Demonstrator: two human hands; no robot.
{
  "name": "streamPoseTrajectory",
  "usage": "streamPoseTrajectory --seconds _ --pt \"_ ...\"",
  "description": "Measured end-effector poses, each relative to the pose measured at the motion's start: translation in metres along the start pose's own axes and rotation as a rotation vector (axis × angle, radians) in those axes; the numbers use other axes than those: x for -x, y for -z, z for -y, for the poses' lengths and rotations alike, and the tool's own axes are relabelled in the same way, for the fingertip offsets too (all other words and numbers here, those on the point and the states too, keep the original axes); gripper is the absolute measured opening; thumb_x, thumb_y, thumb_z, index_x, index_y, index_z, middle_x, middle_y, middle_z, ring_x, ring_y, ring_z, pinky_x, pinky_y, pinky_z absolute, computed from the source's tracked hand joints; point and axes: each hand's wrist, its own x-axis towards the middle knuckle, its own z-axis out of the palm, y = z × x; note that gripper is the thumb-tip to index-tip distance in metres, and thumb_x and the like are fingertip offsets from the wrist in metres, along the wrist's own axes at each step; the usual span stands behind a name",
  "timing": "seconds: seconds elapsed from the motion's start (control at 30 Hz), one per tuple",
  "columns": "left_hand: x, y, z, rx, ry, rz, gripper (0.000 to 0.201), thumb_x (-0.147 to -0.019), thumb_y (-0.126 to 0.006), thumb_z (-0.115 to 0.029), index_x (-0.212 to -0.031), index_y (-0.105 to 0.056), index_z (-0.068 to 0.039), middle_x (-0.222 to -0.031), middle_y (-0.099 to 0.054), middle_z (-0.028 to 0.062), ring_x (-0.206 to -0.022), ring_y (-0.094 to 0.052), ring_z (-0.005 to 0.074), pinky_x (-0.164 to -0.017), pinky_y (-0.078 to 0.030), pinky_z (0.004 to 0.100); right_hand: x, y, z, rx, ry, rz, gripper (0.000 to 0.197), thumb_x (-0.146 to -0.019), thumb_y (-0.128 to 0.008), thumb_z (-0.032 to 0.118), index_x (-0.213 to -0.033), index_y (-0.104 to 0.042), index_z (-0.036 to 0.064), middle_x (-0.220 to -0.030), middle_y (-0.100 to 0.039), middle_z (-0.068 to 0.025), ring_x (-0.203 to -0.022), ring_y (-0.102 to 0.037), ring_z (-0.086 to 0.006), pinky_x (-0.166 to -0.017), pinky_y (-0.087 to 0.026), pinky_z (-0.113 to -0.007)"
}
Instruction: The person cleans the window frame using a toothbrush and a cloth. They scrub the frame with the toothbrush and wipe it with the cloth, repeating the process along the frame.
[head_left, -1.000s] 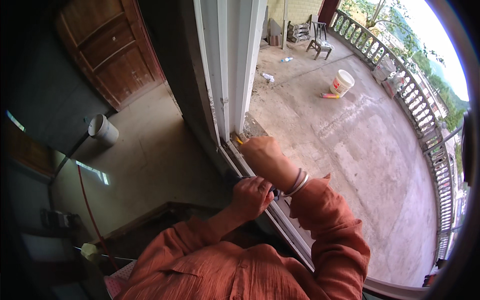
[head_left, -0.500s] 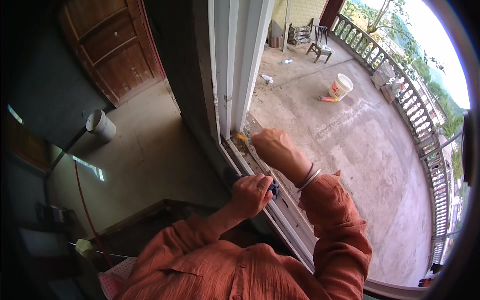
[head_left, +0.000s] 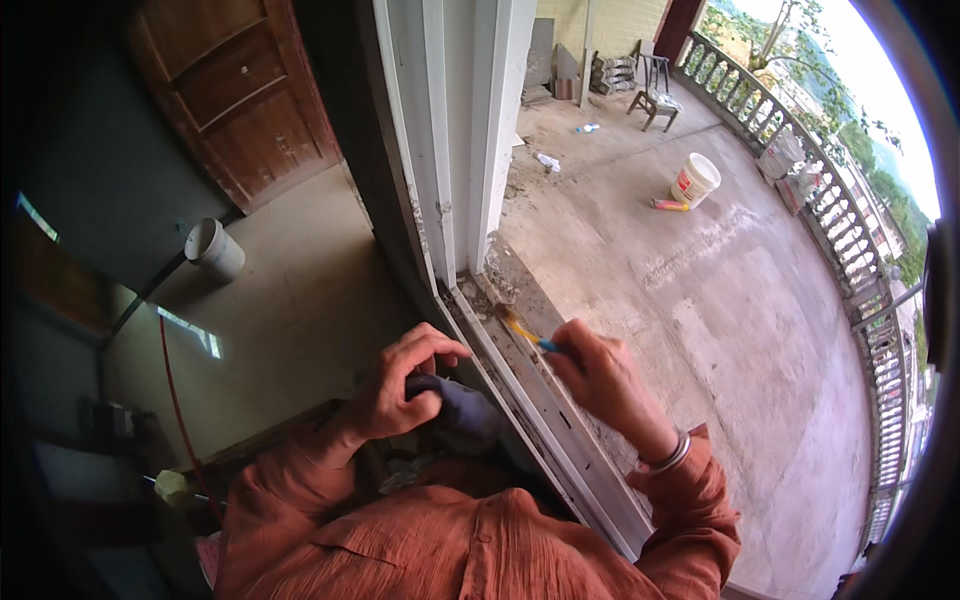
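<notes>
The right hand (head_left: 605,378) pinches a small brush (head_left: 524,331) by its blue-tipped handle — fingers closed, bristles down on the dusty sill (head_left: 550,375), just outside the white window track (head_left: 500,370). The left hand (head_left: 395,385), inside the track, curls its fingers round a dark object (head_left: 465,408) — what it is, I cannot tell.

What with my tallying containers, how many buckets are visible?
2: a white bucket on the terrace floor; a pale bucket indoors, near the wooden door. Shadows may hide others.
</notes>
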Motion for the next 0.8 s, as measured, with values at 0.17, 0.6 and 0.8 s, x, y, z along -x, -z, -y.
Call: streamPoseTrajectory --seconds 0.17,0.6,0.8 --pt "0.020 -0.025 0.013 0.605 0.166 -0.094 0.069 -0.080 -0.060 -0.043 -0.133 -0.055 0.000 -0.112 -0.055 0.0054 -0.090 -0.053 0.0105 -0.082 -0.044 0.0258 -0.005 -0.054 0.032 -0.364 -0.095 0.024 0.012 -0.086 -0.070 0.007 -0.093 -0.062 0.0014 -0.068 -0.060 -0.0073 -0.061 -0.053 -0.0083 -0.057 -0.047 -0.027" --pt "0.086 -0.078 0.081 1.037 0.494 -0.823 0.023 -0.099 -0.057 -0.017 -0.116 -0.061 -0.002 -0.103 -0.066 0.0027 -0.093 -0.062 0.0099 -0.085 -0.051 0.0263 -0.094 -0.038 -0.013 0.319 0.566 0.188 0.037 -0.073 -0.077 0.011 -0.107 -0.063 0.0084 -0.101 -0.065 -0.0065 -0.092 -0.060 -0.0266 -0.078 -0.052 -0.038" --pt "0.106 -0.085 0.088 0.957 0.600 -0.900 0.020 -0.098 -0.058 -0.014 -0.113 -0.063 -0.002 -0.101 -0.066 0.0000 -0.092 -0.060 0.0077 -0.084 -0.049 0.0249 -0.109 -0.063 -0.034 0.344 0.501 0.380 0.041 -0.071 -0.077 0.010 -0.109 -0.062 0.0083 -0.105 -0.061 -0.0061 -0.099 -0.058 -0.0284 -0.082 -0.051 -0.039"
